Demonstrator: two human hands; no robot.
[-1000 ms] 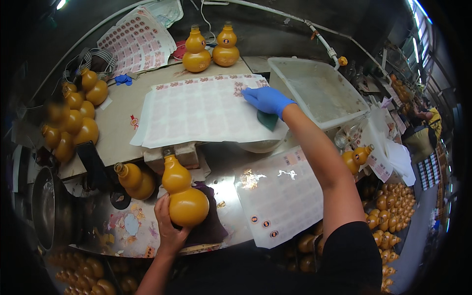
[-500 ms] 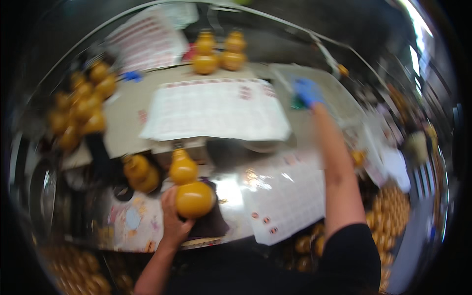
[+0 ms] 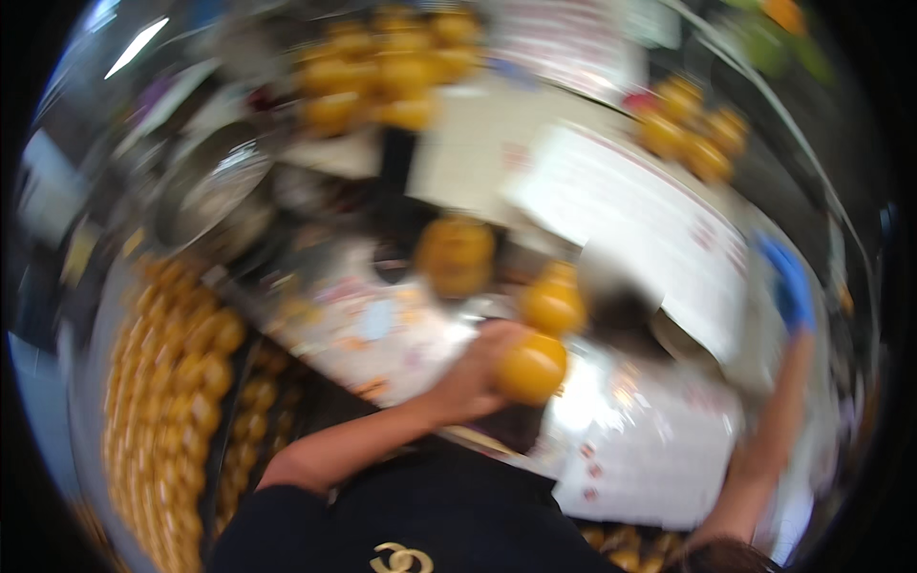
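Ok | L hand (image 3: 478,375) w/ gourd (image 3: 533,365) | stained tbl (image 3: 330,329) | tube lt (image 3: 137,48) upper-L

Shiny golden yellow on the held, two-bump round bottle (image 3: 531,369). Bright blue on the thin glove (image 3: 789,285). White, with red marks along the far edge, on the big paper sheet (image 3: 630,234). Pale, with three dark red dots, on the smaller shiny sheet (image 3: 659,463). Black, with a curly gold mark, on the cloth shirt (image 3: 468,501).

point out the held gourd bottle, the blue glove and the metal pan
Gourd bottle (image 3: 537,355): head view, on its lower bulb.
Blue glove (image 3: 791,286): head view, about its middle.
Metal pan (image 3: 210,186): head view, on its inside.
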